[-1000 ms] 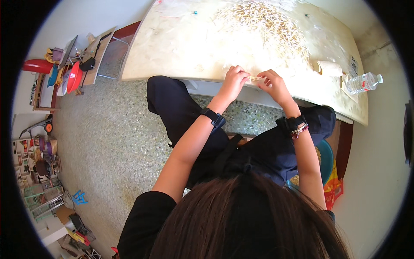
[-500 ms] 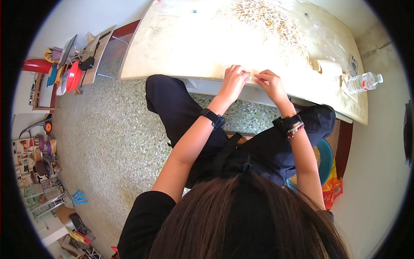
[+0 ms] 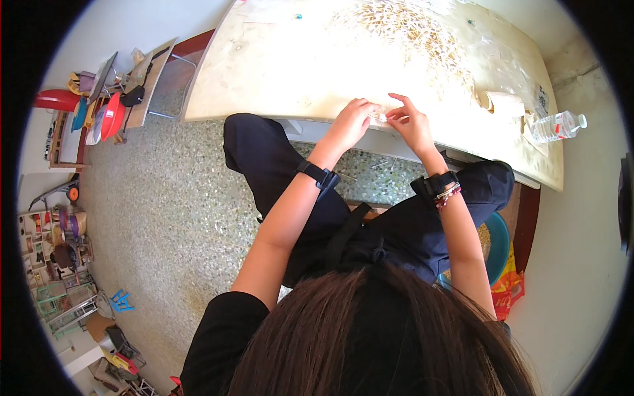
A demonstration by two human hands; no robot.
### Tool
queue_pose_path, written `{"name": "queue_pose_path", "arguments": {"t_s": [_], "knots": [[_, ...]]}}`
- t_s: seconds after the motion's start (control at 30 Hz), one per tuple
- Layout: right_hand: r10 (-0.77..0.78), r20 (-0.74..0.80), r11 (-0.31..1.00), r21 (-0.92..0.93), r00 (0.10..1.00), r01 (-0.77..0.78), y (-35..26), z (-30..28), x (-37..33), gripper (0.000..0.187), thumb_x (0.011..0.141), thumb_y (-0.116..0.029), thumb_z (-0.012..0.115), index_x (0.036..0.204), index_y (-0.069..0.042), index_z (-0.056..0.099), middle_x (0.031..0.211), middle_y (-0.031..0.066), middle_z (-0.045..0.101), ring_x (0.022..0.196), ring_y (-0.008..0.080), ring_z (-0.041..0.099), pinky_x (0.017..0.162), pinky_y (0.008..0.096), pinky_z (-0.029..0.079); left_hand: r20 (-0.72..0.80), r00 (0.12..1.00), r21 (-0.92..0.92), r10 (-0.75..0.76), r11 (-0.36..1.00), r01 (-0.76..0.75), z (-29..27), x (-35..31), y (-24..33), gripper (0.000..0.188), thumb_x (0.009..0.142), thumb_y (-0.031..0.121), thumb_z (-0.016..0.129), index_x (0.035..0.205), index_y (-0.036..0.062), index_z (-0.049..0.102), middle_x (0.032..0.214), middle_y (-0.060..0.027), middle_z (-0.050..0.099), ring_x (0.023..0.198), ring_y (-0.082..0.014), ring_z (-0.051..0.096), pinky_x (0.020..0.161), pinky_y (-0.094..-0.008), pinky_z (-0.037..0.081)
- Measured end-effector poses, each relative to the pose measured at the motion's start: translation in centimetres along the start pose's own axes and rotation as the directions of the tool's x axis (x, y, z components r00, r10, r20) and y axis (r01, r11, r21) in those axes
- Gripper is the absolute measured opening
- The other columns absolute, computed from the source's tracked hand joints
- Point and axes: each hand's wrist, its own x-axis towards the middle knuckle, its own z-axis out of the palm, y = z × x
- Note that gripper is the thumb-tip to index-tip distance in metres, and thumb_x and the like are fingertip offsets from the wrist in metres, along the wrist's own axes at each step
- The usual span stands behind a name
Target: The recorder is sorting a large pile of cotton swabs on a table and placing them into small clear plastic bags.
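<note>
Above the near edge of the pale table (image 3: 264, 79), my left hand (image 3: 351, 124) and my right hand (image 3: 413, 129) face each other almost touching. Both have their fingertips pinched at a small bunch of thin whitish stick-like pieces (image 3: 378, 117) between them. The right forefinger is raised off the pinch. Glare and size keep the exact kind of these pieces from showing. Farther back on the table lies a loose pile of small thin tan-and-white pieces (image 3: 422, 33).
A clear plastic bottle (image 3: 558, 127) lies at the table's right edge, beside a beige roll-like item (image 3: 503, 103) and clear plastic film (image 3: 508, 69). A teal tub (image 3: 500, 247) stands on the floor by my right leg, near a red-and-yellow bag (image 3: 510, 287).
My left hand has shifted slightly left and down. The right hand has turned, its forefinger now lifted, and the small bunch shows more between the fingertips.
</note>
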Motion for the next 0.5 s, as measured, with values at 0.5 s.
{"name": "queue_pose_path", "arguments": {"t_s": [0.5], "knots": [[0.029, -0.078, 0.997, -0.069, 0.997, -0.035, -0.6, 2.4, 1.6, 0.066, 0.069, -0.007, 0.069, 0.128, -0.021, 0.045, 0.076, 0.0060, 0.068, 0.064, 0.0145, 0.064, 0.060, 0.0279, 0.050, -0.060, 0.997, -0.031, -0.058, 0.998, 0.056, 0.5, 0.1, 0.6, 0.034, 0.072, -0.003, 0.061, 0.105, 0.0024, 0.057, 0.092, -0.0118, 0.060, 0.087, -0.0269, 0.059, 0.076, -0.0344, 0.048]]}}
